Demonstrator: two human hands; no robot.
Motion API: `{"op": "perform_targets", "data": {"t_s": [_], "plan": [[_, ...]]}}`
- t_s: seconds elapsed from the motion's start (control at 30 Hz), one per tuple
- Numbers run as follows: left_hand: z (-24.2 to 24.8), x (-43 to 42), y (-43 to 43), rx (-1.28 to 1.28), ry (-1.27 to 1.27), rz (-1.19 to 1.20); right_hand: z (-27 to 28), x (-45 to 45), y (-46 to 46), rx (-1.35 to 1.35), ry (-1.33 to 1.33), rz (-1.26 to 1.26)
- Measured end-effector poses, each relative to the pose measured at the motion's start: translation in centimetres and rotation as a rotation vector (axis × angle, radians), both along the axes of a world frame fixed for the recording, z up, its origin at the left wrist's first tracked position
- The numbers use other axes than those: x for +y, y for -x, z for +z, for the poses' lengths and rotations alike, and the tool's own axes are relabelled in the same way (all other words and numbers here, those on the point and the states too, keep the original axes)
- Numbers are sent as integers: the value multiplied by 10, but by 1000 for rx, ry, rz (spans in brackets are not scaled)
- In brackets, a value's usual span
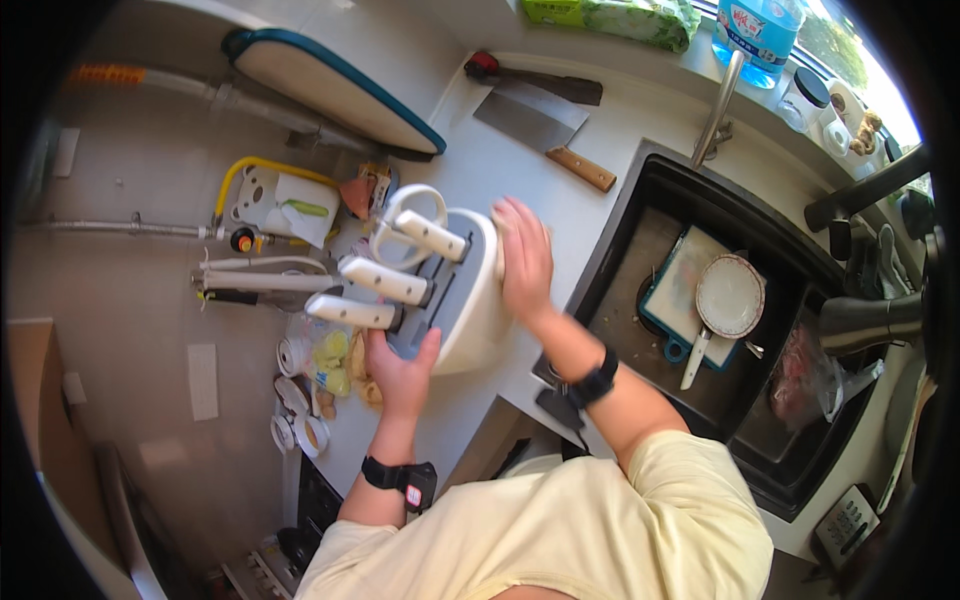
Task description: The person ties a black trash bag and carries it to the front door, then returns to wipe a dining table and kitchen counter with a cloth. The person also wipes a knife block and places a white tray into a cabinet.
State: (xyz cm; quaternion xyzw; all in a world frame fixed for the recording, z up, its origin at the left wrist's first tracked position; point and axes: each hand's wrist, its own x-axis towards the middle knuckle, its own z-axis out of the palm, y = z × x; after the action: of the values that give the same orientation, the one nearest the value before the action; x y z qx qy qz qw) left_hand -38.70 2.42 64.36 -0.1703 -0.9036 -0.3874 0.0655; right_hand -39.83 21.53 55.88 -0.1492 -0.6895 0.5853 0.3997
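A white knife block with a grey top is held up, tilted, above the counter. My left hand grips its near end, thumb over the grey top. White-handled knives and white-handled kitchen scissors stand in its slots. My right hand lies flat against the block's right side. Under its fingers shows a light tan cloth, mostly hidden by the hand.
A cleaver lies on the counter near the back wall. To the right, the dark sink holds a cutting board, a white pan-like dish and bagged meat. Food bags and tape rolls sit left.
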Motion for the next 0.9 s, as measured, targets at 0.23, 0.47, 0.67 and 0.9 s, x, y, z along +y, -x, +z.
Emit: {"op": "perform_targets", "data": {"t_s": [0.23, 0.47, 0.67, 0.9], "plan": [[13, -1, -17, -197, -73, -18, -32, 19, 78, -161, 410, 557], [10, -1, -15, -163, 51, 0, 24, -58, -59, 12, -120, 36], [11, 0, -22, -171, 30, 21, 29, -28, -9, -78, -92, 75], [8, -8, -18, -136, -3, -89, 82, -23, -50, 133, -471, 192]]}}
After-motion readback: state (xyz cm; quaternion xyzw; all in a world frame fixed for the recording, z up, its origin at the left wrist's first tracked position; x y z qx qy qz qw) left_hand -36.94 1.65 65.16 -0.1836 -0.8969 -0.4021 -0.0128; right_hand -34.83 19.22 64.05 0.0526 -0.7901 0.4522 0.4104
